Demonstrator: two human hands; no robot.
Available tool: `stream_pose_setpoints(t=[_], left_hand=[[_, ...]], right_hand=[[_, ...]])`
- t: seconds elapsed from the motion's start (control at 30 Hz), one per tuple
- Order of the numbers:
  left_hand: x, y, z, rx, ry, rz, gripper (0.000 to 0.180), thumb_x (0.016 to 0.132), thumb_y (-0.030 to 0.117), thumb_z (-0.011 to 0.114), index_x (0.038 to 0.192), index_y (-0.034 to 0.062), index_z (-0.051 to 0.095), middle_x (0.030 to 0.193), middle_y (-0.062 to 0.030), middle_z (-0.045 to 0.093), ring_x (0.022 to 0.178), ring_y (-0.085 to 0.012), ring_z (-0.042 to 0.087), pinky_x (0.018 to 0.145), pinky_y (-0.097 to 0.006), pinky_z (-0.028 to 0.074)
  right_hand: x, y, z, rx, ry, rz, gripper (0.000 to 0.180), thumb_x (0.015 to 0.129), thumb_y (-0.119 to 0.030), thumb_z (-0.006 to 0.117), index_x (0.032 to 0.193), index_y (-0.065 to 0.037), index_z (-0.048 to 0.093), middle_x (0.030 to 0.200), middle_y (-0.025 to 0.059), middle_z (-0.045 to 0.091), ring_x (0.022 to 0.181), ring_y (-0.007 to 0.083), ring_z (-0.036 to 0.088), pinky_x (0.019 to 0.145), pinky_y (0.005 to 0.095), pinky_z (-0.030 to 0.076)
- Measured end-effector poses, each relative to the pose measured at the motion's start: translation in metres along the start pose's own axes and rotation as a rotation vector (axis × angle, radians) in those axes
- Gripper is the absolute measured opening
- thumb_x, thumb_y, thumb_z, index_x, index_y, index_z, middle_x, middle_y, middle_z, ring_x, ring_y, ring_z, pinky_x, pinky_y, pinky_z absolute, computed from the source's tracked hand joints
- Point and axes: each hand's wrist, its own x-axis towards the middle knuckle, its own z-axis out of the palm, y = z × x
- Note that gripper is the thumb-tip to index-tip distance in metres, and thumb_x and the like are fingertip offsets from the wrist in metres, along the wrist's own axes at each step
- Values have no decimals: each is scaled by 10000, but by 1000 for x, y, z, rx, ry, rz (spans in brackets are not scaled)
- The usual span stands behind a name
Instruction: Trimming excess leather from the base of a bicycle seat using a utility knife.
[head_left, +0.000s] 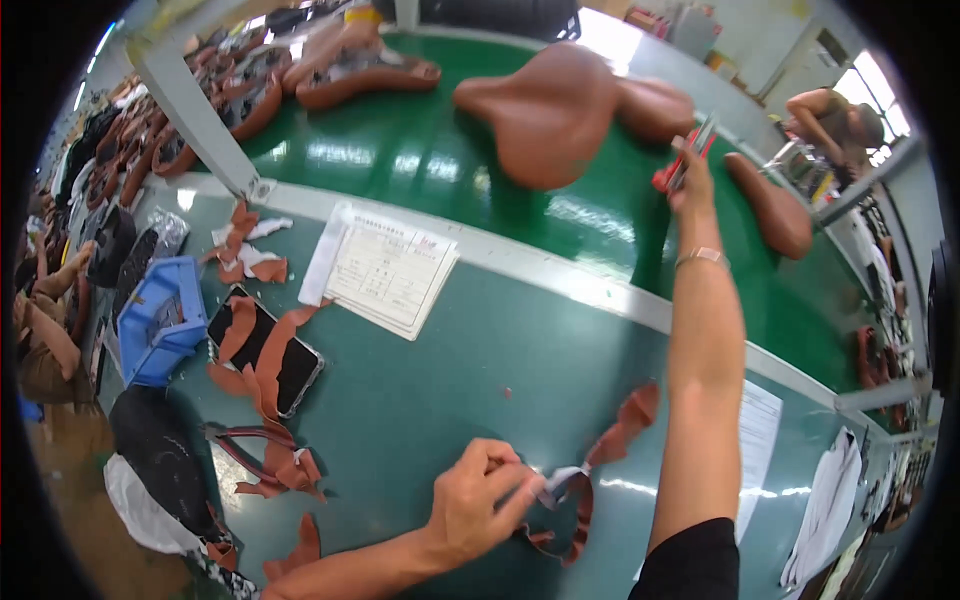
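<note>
My left hand [478, 505] is closed in a pinch above the green table. A curled strip of brown leather scrap [622, 425] with a whitish underside hangs at its fingertips. My right arm reaches far forward over the green belt, where my right hand [692, 185] grips red-handled scissors [705, 140], metal tip pointing away. Just left of that hand sits a large brown bicycle saddle [550, 110], with a second saddle [655, 108] partly behind it. To the hand's right, another brown saddle [772, 208] rests at the belt's far edge.
Several brown scraps lie at left, some over a dark phone [290, 375]. Nearby are a blue bin [160, 320], a black saddle [165, 460] and a printed sheet stack [390, 275]. A metal post [190, 110] rises at the belt's edge. Other people work at left and far right.
</note>
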Motion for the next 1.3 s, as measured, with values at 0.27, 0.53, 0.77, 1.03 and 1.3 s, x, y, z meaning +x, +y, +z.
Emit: stream_pose_setpoints(t=[0.27, 0.53, 0.77, 1.03, 1.3], left_hand=[[10, 12, -7, -1, -88, 98, 78, 728, 81, 713, 738, 41, 646, 812, -90, 576, 671, -232, 568, 592, -331, 456], [-12, 3, 17, 99, -13, 194, 99, 760, 123, 693, 749, 43, 635, 815, -77, 572, 692, -230, 579, 604, -327, 461], [-13, -12, 4, -451, -5, -48, 247, 888, 226, 609, 1032, 27, 582, 954, -54, 611, 744, -149, 601, 660, -307, 465], [-19, -14, -73, -964, -554, -462, 742, 849, 383, 630, 1369, -40, 312, 1228, -92, 501, 1087, -123, 514, 924, -243, 417], [-58, 24, -110, -475, -461, -353, 613, 774, 337, 683, 1209, -19, 440, 990, -77, 532, 859, -130, 522, 774, -240, 427]], right_hand=[[64, 18, 25, -78, 6, -263, 402, 778, -100, 719, 1127, -123, 521, 954, -2, 554, 907, 141, 547, 795, 295, 461], [-169, -88, -33, -401, 254, -239, 590, 802, -237, 712, 1313, -138, 434, 1232, 8, 476, 978, 136, 541, 568, 269, 499], [-405, -122, -2, -1365, -170, -696, 380, 667, -104, 770, 1034, -150, 682, 1153, 127, 470, 1021, 334, 478, 813, 407, 455], [-552, -128, 19, -1378, -923, -711, 390, 626, -99, 729, 1002, -173, 661, 1188, 112, 489, 1059, 308, 514, 847, 390, 467], [-595, -130, 15, -1145, -368, -189, 600, 757, -76, 728, 1296, -58, 464, 891, 145, 596, 726, 291, 576, 668, 319, 482]])
